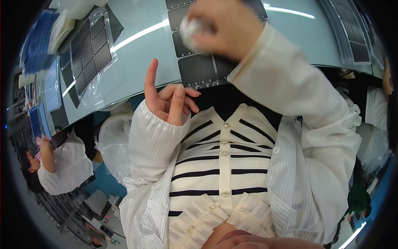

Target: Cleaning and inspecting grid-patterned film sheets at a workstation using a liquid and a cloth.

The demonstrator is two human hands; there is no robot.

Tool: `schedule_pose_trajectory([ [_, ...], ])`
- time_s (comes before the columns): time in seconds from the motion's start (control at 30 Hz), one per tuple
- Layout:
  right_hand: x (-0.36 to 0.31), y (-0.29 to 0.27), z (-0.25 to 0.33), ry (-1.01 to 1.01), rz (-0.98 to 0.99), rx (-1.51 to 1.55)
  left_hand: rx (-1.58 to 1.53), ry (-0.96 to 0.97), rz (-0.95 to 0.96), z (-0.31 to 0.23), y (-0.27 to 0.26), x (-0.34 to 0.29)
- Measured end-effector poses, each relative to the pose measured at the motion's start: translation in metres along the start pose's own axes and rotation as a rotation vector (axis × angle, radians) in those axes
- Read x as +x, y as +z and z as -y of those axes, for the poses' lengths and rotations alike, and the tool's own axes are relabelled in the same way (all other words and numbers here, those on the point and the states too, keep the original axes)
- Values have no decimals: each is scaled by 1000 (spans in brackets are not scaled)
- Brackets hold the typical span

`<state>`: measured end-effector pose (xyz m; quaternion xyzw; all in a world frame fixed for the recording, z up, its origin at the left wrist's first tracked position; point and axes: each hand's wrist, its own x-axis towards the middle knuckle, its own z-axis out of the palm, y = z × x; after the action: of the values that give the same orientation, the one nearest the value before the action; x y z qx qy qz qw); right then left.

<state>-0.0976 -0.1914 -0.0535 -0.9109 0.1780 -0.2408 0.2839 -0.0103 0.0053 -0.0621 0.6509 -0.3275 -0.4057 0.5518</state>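
My right hand [232, 31] is smeared by motion above the glass-topped table. Its fingers close round a crumpled white wad [190, 33], which looks like cloth or tissue. Beneath it lies a sheet of dark rectangular panels [197, 69], with small light marks along the panel edges; my right hand and sleeve hide part of it. Near the table's front edge, left of that sheet, my left hand [170, 101] hovers with the index finger stretched up. Its thumb and other fingers are loosely bent and apart, and nothing shows in them.
Clear-wrapped sheets of dark panels [90, 52] lie on the left of the table, and more wrapped panels [350, 31] at the right. Blue sheets [39, 39] are piled at the far left. A clear plastic bag [115, 143] hangs below the edge. Another person [66, 168] is at the left.
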Motion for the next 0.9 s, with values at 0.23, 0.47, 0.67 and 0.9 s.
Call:
schedule_pose_trajectory([
  [0.23, -19, 27, 18, -102, -193, -139, 22, 84, 18, 12, -2, 1],
  [0.47, -34, -48, -15, 165, -301, -154, 72, 106, -2, 14, -3, 1],
  [0.67, -64, -11, 11, 72, -299, -102, 44, 131, 33, 16, -6, 4],
  [0.9, -74, -6, 23, 74, -328, -108, 16, 147, 42, 17, -7, 3],
])
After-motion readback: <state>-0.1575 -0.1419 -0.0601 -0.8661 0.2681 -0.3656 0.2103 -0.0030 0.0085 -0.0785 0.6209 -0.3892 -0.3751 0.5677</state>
